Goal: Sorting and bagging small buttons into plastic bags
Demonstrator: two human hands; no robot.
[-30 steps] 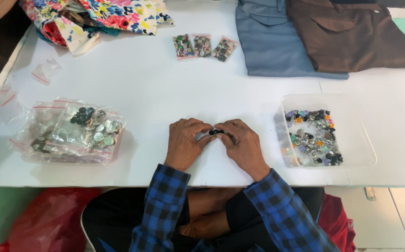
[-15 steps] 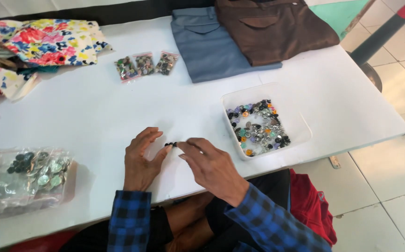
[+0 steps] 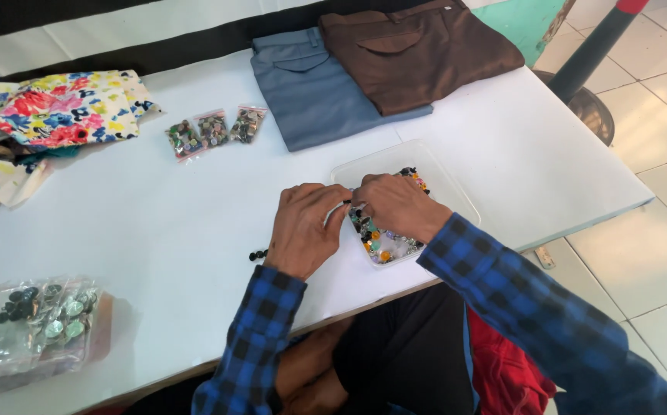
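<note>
My left hand (image 3: 303, 229) and my right hand (image 3: 396, 204) meet fingertip to fingertip over the near left corner of a clear plastic tray (image 3: 456, 194). Between the fingers they pinch what looks like a small clear bag (image 3: 338, 213); what is inside it is hidden. The tray holds several mixed coloured buttons (image 3: 379, 243), partly covered by my right hand. A few black buttons (image 3: 257, 255) lie loose on the white table (image 3: 157, 215) just left of my left wrist.
Three small packets of buttons (image 3: 214, 131) lie at mid table. A large clear bag of buttons (image 3: 30, 327) sits near left. Floral cloth (image 3: 57, 115) is far left; folded blue-grey trousers (image 3: 310, 92) and brown trousers (image 3: 418, 50) lie at the back. The table's edge runs close to the tray's right side.
The view has swung left to right. Both hands have moved from the bare table to the tray's corner, leaving a few black buttons behind on the table.
</note>
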